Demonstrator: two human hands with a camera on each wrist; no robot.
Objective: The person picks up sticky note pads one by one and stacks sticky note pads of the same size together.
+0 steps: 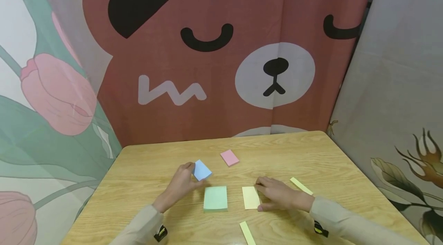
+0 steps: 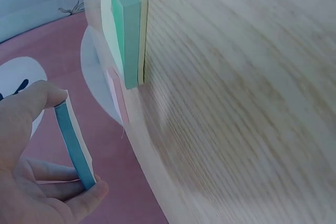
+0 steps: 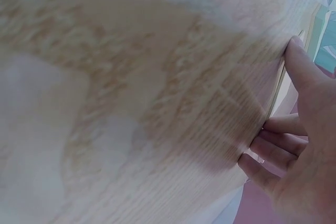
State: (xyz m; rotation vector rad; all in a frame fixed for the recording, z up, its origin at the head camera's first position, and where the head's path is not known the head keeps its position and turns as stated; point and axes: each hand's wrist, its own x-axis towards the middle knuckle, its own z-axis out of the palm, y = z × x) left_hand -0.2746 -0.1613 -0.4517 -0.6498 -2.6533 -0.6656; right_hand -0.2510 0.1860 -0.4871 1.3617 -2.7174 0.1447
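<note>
My left hand [image 1: 181,182] pinches a blue sticky note pad [image 1: 202,170], tilted and raised above the table, between thumb and fingers; its edge [image 2: 76,142] shows in the left wrist view. Just to the right of that hand lies a thick green sticky note pad [image 1: 215,198], and a pale layer [image 2: 143,40] shows under it in the left wrist view. My right hand [image 1: 280,194] holds the right end of a pale yellow sticky note pad [image 1: 250,198], thumb at its near corner and fingers at its far corner, low at the table.
A pink sticky note pad [image 1: 230,158] lies farther back on the wooden table [image 1: 155,160]. Narrow yellow strips rest beyond the right forearm [image 1: 301,185] and near the front edge [image 1: 247,233]. A bear-print curtain [image 1: 214,114] hangs behind the table.
</note>
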